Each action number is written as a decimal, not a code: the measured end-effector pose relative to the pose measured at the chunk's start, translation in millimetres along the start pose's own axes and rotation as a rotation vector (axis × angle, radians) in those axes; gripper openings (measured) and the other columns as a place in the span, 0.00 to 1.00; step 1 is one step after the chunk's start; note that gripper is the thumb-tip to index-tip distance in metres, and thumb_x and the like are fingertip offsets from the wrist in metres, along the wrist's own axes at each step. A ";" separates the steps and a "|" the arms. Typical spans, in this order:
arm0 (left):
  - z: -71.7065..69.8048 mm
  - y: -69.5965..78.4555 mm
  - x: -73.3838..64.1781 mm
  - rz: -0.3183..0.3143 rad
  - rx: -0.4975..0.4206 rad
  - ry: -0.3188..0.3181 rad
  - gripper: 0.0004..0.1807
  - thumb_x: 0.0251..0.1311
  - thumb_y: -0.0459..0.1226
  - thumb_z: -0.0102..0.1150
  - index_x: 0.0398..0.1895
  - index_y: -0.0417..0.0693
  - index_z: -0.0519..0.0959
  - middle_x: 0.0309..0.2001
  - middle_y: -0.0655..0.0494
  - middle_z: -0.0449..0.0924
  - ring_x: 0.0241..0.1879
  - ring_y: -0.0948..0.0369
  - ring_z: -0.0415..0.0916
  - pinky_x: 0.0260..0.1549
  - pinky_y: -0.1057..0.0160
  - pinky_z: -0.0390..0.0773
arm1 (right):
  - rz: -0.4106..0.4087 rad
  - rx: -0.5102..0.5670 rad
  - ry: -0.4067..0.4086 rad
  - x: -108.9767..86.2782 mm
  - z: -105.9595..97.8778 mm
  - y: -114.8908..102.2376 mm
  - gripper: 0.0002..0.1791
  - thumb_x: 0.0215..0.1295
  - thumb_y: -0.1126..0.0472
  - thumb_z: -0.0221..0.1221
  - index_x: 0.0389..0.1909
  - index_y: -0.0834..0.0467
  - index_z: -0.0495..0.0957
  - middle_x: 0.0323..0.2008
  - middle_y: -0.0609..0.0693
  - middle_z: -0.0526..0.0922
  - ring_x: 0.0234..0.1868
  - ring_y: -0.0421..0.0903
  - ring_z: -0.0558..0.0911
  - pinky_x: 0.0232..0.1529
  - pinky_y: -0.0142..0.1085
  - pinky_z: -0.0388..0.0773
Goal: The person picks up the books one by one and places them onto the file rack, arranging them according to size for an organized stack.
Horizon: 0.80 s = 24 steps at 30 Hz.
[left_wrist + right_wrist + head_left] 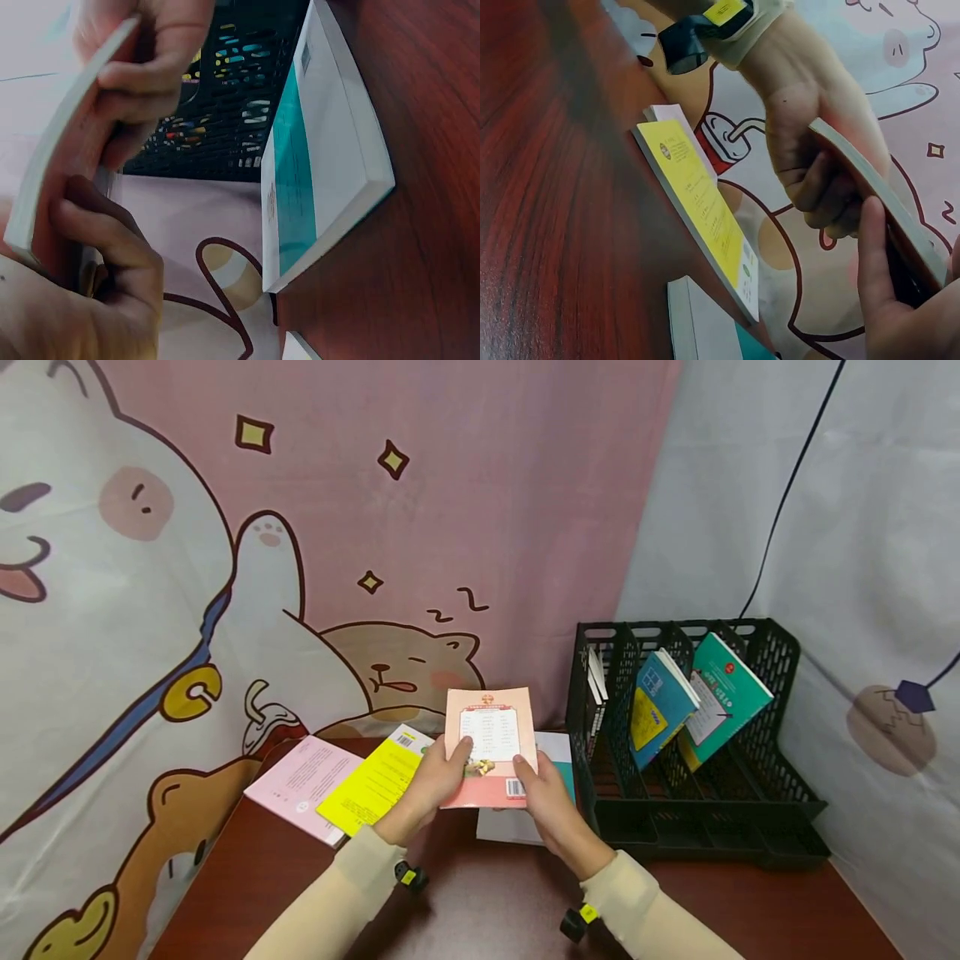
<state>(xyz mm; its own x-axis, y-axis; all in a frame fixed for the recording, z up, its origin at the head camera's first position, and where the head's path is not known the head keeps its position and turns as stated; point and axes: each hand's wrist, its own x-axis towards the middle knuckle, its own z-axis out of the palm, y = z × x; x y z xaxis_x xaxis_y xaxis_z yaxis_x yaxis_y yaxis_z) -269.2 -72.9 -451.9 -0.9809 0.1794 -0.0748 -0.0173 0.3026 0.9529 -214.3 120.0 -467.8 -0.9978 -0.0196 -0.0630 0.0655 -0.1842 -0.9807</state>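
Note:
A thin pink book (pixel 489 787) with a white text panel and a barcode is held up over the table. The left hand (pixel 437 777) grips its left edge, thumb on the cover and fingers curled behind. On the opposite edge, the right hand (pixel 549 797) holds it the same way. Both wrist views show the book's page edge (pixel 877 184) slightly bowed between the hands. Below and behind it lies a thick white and teal book (pixel 330 127), partly hidden in the head view. To the left are a yellow book (pixel 375 782) and a pale pink book (pixel 303 785).
On the right of the dark red table (pixel 480 902) stands a black slotted rack (pixel 705 814). In its compartments lean a blue and yellow book (pixel 660 702), a green book (pixel 731 685) and thin white books (pixel 596 685). A cartoon-printed curtain (pixel 487 527) hangs behind.

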 end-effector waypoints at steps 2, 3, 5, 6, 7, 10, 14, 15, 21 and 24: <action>-2.2 -1.7 1.2 0.006 0.004 -0.006 0.32 0.87 0.53 0.49 0.81 0.44 0.67 0.55 0.43 0.83 0.42 0.57 0.84 0.39 0.62 0.81 | 0.022 0.009 -0.037 -0.2 -1.1 -2.8 0.24 0.92 0.55 0.44 0.77 0.65 0.63 0.47 0.58 0.91 0.37 0.44 0.92 0.38 0.43 0.91; -3.7 -2.4 1.6 0.007 0.001 -0.015 0.32 0.87 0.53 0.49 0.82 0.44 0.67 0.54 0.43 0.83 0.41 0.57 0.84 0.38 0.62 0.82 | 0.036 0.011 -0.055 0.1 -2.3 -4.5 0.24 0.92 0.55 0.44 0.77 0.64 0.63 0.48 0.58 0.91 0.37 0.44 0.92 0.38 0.43 0.91; -7.2 -3.2 2.1 0.010 -0.009 -0.035 0.32 0.87 0.54 0.50 0.82 0.45 0.66 0.51 0.45 0.84 0.38 0.59 0.85 0.35 0.63 0.82 | 0.057 -0.004 -0.082 0.7 -5.8 -8.7 0.25 0.92 0.54 0.44 0.78 0.64 0.62 0.47 0.58 0.92 0.37 0.44 0.92 0.38 0.42 0.91; -9.2 -3.4 2.0 0.014 -0.013 -0.052 0.33 0.86 0.54 0.50 0.83 0.46 0.66 0.50 0.45 0.85 0.36 0.60 0.86 0.33 0.64 0.83 | 0.068 -0.019 -0.087 1.9 -8.3 -10.8 0.25 0.92 0.53 0.44 0.78 0.64 0.62 0.47 0.58 0.92 0.37 0.44 0.93 0.38 0.41 0.90; -11.2 -3.4 1.8 0.015 -0.020 -0.070 0.33 0.86 0.54 0.51 0.83 0.46 0.66 0.48 0.45 0.86 0.33 0.59 0.87 0.31 0.63 0.84 | 0.077 -0.035 -0.086 3.5 -10.9 -13.4 0.25 0.92 0.53 0.45 0.78 0.64 0.63 0.47 0.57 0.92 0.37 0.44 0.93 0.38 0.40 0.90; -17.0 -3.3 0.6 0.041 -0.022 -0.144 0.34 0.86 0.55 0.52 0.83 0.48 0.66 0.47 0.47 0.88 0.31 0.59 0.88 0.29 0.63 0.85 | 0.086 -0.078 -0.078 11.6 -20.4 -21.9 0.27 0.91 0.50 0.46 0.79 0.62 0.63 0.50 0.57 0.91 0.40 0.43 0.93 0.40 0.38 0.90; -21.6 -2.1 -1.2 0.080 0.005 -0.262 0.34 0.84 0.57 0.53 0.84 0.53 0.66 0.51 0.49 0.89 0.35 0.57 0.90 0.33 0.63 0.86 | 0.109 -0.087 -0.070 26.7 -33.9 -32.9 0.30 0.90 0.45 0.48 0.80 0.59 0.65 0.53 0.55 0.90 0.45 0.44 0.92 0.42 0.40 0.91; -22.1 -1.8 -1.6 0.084 0.012 -0.290 0.34 0.84 0.58 0.54 0.84 0.54 0.67 0.52 0.49 0.89 0.36 0.57 0.90 0.33 0.62 0.86 | 0.119 -0.081 -0.071 30.0 -37.2 -35.0 0.30 0.90 0.44 0.49 0.79 0.59 0.67 0.53 0.54 0.90 0.45 0.45 0.93 0.42 0.41 0.92; -22.4 -2.2 -0.7 0.109 0.023 -0.392 0.33 0.84 0.58 0.53 0.83 0.56 0.68 0.57 0.49 0.89 0.41 0.56 0.90 0.37 0.62 0.87 | 0.155 -0.056 -0.131 38.8 -52.7 -38.5 0.31 0.89 0.43 0.52 0.79 0.58 0.69 0.53 0.51 0.91 0.48 0.45 0.93 0.46 0.43 0.93; -21.4 -1.6 -0.3 0.097 0.019 -0.400 0.34 0.83 0.59 0.54 0.82 0.56 0.69 0.56 0.49 0.89 0.39 0.55 0.91 0.36 0.62 0.87 | 0.135 -0.083 -0.115 36.8 -55.1 -38.8 0.32 0.88 0.43 0.54 0.79 0.59 0.69 0.56 0.53 0.90 0.49 0.45 0.93 0.49 0.43 0.92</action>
<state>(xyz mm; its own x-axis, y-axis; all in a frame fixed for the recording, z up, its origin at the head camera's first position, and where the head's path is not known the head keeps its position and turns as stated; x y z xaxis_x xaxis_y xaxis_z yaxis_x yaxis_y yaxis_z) -273.0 -93.4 -447.1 -0.8253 0.5564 -0.0963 0.0792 0.2830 0.9559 -254.0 180.6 -442.2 -0.9722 -0.1520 -0.1779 0.1929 -0.0903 -0.9771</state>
